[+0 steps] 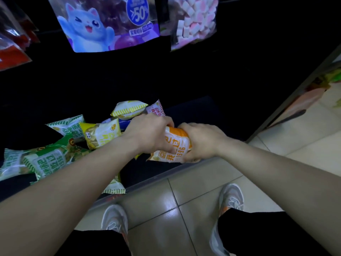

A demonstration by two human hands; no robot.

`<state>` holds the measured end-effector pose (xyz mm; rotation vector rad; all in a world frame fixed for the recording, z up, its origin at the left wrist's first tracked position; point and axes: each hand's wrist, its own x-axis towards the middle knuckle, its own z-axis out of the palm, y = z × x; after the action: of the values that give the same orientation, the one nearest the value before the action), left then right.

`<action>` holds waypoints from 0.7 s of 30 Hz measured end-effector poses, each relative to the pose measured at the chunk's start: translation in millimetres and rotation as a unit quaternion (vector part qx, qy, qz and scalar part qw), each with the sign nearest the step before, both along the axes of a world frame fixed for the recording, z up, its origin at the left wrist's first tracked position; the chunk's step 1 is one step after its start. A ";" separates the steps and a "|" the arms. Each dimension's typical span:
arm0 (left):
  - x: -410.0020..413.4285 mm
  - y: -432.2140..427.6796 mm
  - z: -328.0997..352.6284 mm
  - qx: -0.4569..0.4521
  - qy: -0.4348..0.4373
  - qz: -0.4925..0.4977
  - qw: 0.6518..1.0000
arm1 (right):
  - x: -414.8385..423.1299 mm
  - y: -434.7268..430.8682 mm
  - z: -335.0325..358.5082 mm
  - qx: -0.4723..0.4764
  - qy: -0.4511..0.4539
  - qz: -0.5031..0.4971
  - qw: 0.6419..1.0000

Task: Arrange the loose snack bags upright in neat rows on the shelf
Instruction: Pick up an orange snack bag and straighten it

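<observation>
An orange and white snack bag [175, 146] lies just above the dark bottom shelf [158, 170]. My left hand [149, 133] grips its left side and my right hand [201, 141] grips its right side. To the left, loose bags lie in a jumble: a yellow bag [101, 133], green bags [46, 159], and another green and white bag [68, 126]. Behind my left hand lie a yellow and white bag [129, 108] and a red-edged bag [156, 109], partly hidden.
Above hang a purple bag with a blue cat [103, 24], a clear bag of pink and white marshmallows [193, 19] and red bags [11, 48]. A tiled floor [171, 206] with my two shoes lies below. Another shelf unit [313, 93] stands at the right.
</observation>
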<state>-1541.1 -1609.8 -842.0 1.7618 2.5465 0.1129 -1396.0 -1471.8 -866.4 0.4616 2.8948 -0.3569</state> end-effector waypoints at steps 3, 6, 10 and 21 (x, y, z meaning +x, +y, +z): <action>-4.1 2.1 -2.4 0.077 -0.195 0.050 0.977 | 6.8 15.9 -2.9 -0.084 0.042 -0.063 0.994; -5.7 -0.7 -5.4 0.118 -0.340 0.056 0.931 | 14.2 27.6 -3.1 -0.233 0.094 -0.121 0.960; -4.2 -0.4 -12.4 0.119 -0.394 0.033 0.911 | 17.1 31.2 -2.3 -0.376 0.123 -0.151 0.906; -23.2 55.6 -46.6 0.055 -0.135 0.116 0.982 | 32.5 92.3 -13.4 -0.081 0.000 -0.140 0.987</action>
<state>-1564.2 -1554.2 -888.6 1.3613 2.5714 0.4755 -1363.5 -1379.5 -879.8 0.8417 2.7714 -0.6276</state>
